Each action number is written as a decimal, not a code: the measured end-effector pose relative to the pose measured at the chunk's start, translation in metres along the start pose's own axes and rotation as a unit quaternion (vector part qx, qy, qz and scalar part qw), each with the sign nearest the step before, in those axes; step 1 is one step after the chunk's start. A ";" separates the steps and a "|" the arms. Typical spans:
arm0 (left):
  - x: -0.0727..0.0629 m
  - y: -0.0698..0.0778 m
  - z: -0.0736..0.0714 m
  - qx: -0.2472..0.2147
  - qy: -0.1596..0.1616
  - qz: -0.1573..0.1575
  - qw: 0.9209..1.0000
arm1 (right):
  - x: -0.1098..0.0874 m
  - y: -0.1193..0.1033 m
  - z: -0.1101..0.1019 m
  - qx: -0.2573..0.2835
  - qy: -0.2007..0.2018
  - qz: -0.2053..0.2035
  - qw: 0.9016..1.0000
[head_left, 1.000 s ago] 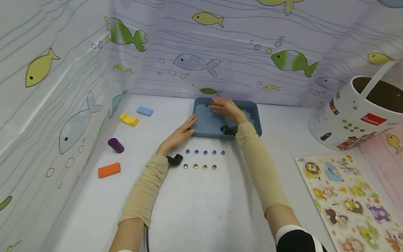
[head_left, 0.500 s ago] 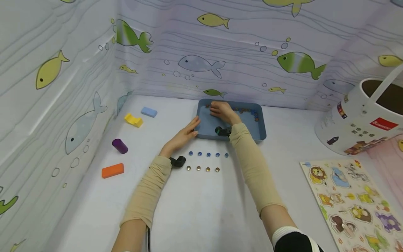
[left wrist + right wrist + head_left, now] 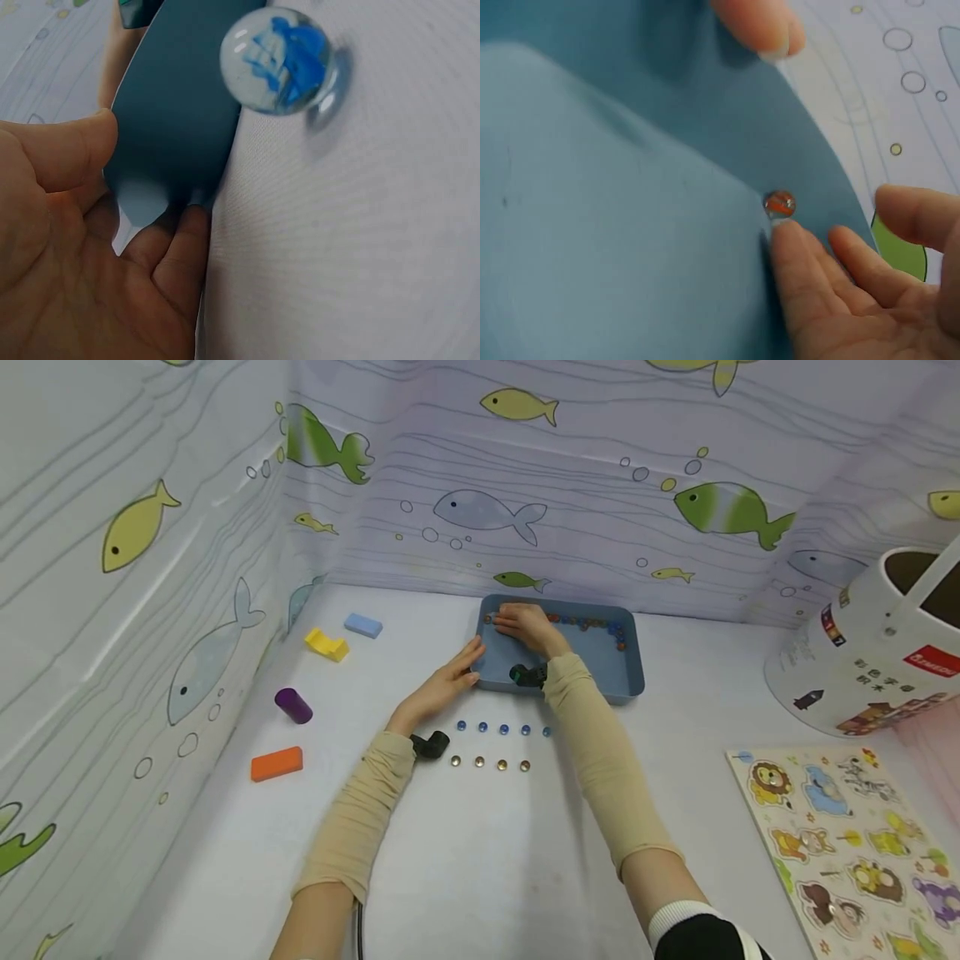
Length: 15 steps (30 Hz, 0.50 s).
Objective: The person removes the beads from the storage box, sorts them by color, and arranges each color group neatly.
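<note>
My left hand (image 3: 438, 689) touches the left end of a blue-grey tray (image 3: 592, 672), fingers nearly straight along its outer wall. In the left wrist view the thumb (image 3: 82, 146) lies against that wall and the fingertips meet its lower corner. Inside the tray, my right hand (image 3: 528, 628) reaches to the far left corner with its fingers extended. Those fingertips touch or nearly touch an orange-streaked glass marble (image 3: 780, 204) in the corner. Several blue and amber marbles (image 3: 588, 623) line the far wall and right end of the tray. Neither hand is seen gripping anything.
A row of blue marbles (image 3: 504, 729) lies before the tray, with an amber row (image 3: 502, 765) nearer. Blue, yellow, purple and orange blocks (image 3: 277, 764) lie left. At right stand a white bucket (image 3: 847, 668) and an animal puzzle board (image 3: 847, 835).
Inside the tray my right hand has moved left and lower, towards the far left corner. The left hand keeps its place at the tray's end. The head view has shifted slightly.
</note>
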<state>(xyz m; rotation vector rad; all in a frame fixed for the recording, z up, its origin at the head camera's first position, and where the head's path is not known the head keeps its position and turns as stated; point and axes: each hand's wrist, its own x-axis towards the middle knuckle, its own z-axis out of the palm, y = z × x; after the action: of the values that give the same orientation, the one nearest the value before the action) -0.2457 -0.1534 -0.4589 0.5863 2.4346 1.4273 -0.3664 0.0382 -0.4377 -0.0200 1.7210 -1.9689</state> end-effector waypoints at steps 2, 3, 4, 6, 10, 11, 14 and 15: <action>0.000 0.002 0.000 0.005 0.004 0.001 1.000 | -0.001 0.001 0.002 -0.016 -0.008 -0.006 1.000; 0.000 0.002 -0.001 0.009 0.007 0.000 1.000 | -0.001 0.001 0.003 -0.031 -0.012 -0.006 0.999; -0.001 0.003 -0.001 0.011 0.008 0.002 1.000 | -0.002 0.002 0.005 -0.052 -0.015 -0.007 0.998; -0.002 0.004 -0.002 0.011 0.010 0.002 1.000 | -0.003 0.003 0.007 -0.134 -0.008 -0.011 0.991; -0.002 0.004 -0.001 0.005 0.006 0.003 1.000 | -0.006 0.006 0.012 -0.269 0.019 -0.016 0.963; -0.002 0.003 -0.001 0.002 0.005 0.004 1.000 | -0.007 0.007 0.012 -0.287 0.026 -0.015 0.957; -0.005 0.011 -0.001 -0.005 0.000 0.004 1.000 | -0.008 0.010 0.013 -0.285 0.034 -0.010 0.958; -0.007 0.016 -0.002 -0.006 -0.004 0.003 1.000 | -0.009 0.011 0.014 -0.284 0.038 -0.008 0.958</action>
<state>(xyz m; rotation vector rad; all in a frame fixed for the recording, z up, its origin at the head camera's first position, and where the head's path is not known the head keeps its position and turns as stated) -0.2366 -0.1511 -0.4440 0.5952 2.4179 1.4387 -0.3498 0.0280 -0.4419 -0.1614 2.2851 -1.4352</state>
